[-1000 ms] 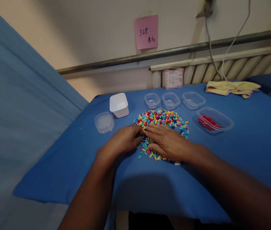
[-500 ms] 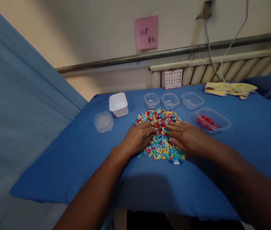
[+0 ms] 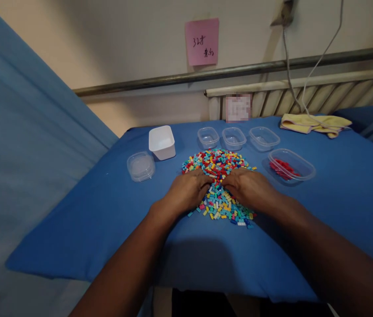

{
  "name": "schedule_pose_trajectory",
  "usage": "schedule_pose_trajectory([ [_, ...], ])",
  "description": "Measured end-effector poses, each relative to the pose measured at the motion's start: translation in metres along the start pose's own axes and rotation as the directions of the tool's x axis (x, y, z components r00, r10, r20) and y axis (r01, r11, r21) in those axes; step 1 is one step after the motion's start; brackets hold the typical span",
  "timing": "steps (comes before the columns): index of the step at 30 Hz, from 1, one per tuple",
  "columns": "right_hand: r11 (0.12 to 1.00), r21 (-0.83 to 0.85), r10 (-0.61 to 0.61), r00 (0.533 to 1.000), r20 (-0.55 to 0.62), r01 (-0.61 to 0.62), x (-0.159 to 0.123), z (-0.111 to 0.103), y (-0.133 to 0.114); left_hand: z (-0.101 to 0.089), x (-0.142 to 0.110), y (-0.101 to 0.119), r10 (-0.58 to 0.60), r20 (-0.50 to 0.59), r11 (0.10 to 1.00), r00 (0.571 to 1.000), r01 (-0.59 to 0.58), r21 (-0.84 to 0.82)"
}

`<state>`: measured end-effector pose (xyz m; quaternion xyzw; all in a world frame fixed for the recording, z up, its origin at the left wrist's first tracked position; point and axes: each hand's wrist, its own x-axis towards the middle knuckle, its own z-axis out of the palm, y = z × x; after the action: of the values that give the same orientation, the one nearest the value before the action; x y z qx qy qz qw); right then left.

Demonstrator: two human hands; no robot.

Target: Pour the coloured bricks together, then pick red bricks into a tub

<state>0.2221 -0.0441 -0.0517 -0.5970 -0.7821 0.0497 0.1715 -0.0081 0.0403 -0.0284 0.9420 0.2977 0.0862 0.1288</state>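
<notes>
the brick pile (image 3: pixel 218 172) is lying on the blue cloth (image 3: pixel 107 215), under and between the equally near left hand (image 3: pixel 191 189) and right hand (image 3: pixel 247 187), both curving inward, any pinch impossible to tell.

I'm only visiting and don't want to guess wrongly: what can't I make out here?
All in the head view:
- Whether the left hand or right hand grips any pieces: their own backs hide the fingertips.
- How many colourful pieces there are: too small and heaped, some covered by the hands.
- What the card by the radiator shows: blurred into blocks.
- The blue curtain's full width: cut off by the left edge.
</notes>
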Motion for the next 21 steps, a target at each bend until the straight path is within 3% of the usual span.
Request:
schedule_pose_trajectory([
  [4,0.994,-0.084,0.074,0.993,0.090,-0.066,0.005,-0.001,-0.001,-0.006,-0.003,-0.005,-0.019,0.040,0.999,0.999,0.021,-0.043],
  [13,0.989,-0.105,0.107,0.992,0.064,-0.100,0.008,0.000,-0.007,-0.008,-0.006,-0.001,-0.026,0.035,0.999,0.999,0.027,-0.026],
  [21,0.977,0.160,0.151,0.986,-0.070,-0.139,-0.006,-0.001,-0.004,-0.013,-0.004,0.002,-0.096,0.108,0.995,0.990,0.093,0.040],
])
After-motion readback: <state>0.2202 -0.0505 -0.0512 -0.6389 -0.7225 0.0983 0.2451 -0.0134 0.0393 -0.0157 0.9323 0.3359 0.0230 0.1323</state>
